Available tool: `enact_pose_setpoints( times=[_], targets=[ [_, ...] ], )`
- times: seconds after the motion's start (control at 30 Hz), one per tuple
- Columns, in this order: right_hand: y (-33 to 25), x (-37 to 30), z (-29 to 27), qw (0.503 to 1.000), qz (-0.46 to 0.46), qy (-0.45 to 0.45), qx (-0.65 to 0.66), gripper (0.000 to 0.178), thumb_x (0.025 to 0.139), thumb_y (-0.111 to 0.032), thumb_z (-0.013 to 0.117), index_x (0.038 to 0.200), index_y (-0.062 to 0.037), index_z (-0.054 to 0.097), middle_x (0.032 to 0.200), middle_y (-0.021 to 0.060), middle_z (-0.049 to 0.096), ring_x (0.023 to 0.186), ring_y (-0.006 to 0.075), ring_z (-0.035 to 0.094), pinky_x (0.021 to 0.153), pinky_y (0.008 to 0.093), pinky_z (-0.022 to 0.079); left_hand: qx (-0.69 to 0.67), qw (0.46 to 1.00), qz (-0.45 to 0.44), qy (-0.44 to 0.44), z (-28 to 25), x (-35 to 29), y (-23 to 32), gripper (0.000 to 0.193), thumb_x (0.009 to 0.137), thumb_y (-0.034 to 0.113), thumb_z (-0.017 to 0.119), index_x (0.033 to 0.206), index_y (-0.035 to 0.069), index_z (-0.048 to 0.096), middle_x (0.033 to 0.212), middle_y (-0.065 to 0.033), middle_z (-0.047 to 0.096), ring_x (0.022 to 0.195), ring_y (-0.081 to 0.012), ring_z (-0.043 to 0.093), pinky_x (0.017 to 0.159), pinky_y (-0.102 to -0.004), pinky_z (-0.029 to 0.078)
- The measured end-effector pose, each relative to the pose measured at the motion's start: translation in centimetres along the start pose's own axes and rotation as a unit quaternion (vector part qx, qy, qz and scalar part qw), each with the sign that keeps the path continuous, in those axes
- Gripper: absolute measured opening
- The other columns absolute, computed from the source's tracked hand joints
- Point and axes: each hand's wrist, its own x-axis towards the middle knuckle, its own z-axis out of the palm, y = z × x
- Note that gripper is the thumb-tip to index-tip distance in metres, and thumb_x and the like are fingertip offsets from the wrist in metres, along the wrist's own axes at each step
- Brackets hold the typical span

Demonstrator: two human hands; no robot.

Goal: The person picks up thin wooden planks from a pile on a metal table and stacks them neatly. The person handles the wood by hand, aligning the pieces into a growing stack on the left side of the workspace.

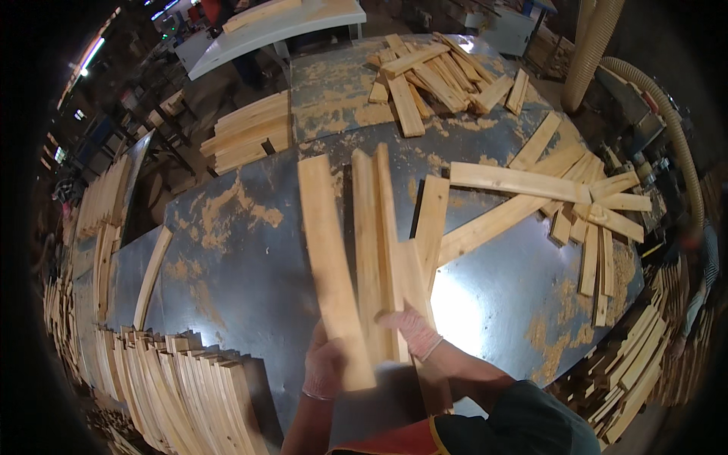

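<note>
My left hand (324, 365), in a pale glove, is closed round the near end of a light wooden board (331, 262), which slants away from me, slightly blurred. My right hand (414, 332), gloved too, grips the near part of a narrow wooden board (388, 265) just to the right. Beside that one runs another long board (365, 227), and the two stand close together. A wider board (414, 280) lies right of them, by my right wrist. Farther right rests one more board (431, 220) on the dark metal table (258, 288). My right fingertips are partly blurred.
A row of boards (174, 379) stands at the near left. Loose boards (523, 182) cross each other at the right, and another heap (432, 76) lies at the far side. Sawdust (220, 212) is scattered over the table. A ribbed hose (591, 61) hangs at the back right.
</note>
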Motion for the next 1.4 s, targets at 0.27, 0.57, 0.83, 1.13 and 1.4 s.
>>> enact_pose_setpoints(
  times=[0.27,0.57,0.83,1.13,1.4],
  targets=[
    [-30.7,15.6,-14.0,0.960,-0.078,0.180,0.199,0.064,0.090,-0.047,0.081,0.134,-0.0055,0.063,0.122,0.0165,0.071,0.112,0.0256,0.070,0.095,0.0481,0.060,0.052,0.998,0.023,0.040,-1.0,-2.0,1.5,0.058,0.092,-0.002,0.056,0.150,0.006,0.056,0.123,-0.0050,0.069,0.100,-0.0171,0.069,0.084,-0.0313,0.059],
    [-8.4,10.2,-1.6,0.992,-0.055,-0.067,-0.089,0.040,0.098,-0.027,0.073,0.129,-0.0057,0.062,0.116,0.0087,0.070,0.109,0.0220,0.065,0.104,0.0399,0.051,0.008,1.000,-0.026,-0.001,-1.8,-1.5,0.0,0.065,0.091,0.003,0.064,0.155,0.001,0.049,0.130,-0.0095,0.067,0.114,-0.0209,0.067,0.100,-0.0367,0.056],
    [-3.1,7.0,13.7,0.995,0.036,-0.022,0.086,0.061,0.087,-0.005,0.075,0.144,-0.0075,0.054,0.116,0.0086,0.072,0.099,0.0232,0.072,0.083,0.0394,0.061,0.593,0.794,0.133,-0.007,-13.4,-1.3,13.8,0.067,0.098,0.028,0.069,0.157,0.005,0.047,0.139,-0.0158,0.067,0.122,-0.0284,0.067,0.106,-0.0395,0.053],
    [6.5,7.5,22.5,0.694,-0.170,0.176,-0.677,0.084,0.083,-0.033,0.081,0.152,-0.0009,0.046,0.148,0.0278,0.052,0.128,0.0468,0.057,0.106,0.0512,0.050,0.822,0.364,0.195,0.392,-41.4,1.8,37.1,0.034,0.088,0.018,0.066,0.121,0.008,0.066,0.126,-0.0141,0.063,0.120,-0.0329,0.062,0.092,-0.0446,0.055],
    [1.0,9.9,23.8,0.762,-0.134,0.144,-0.617,0.063,0.084,-0.023,0.072,0.141,-0.0017,0.054,0.131,0.0316,0.056,0.109,0.0509,0.060,0.090,0.0569,0.053,0.919,0.191,0.120,0.323,-74.9,1.2,48.6,0.051,0.102,0.027,0.060,0.146,0.002,0.055,0.144,-0.0250,0.060,0.135,-0.0424,0.057,0.112,-0.0525,0.048]
  ],
)
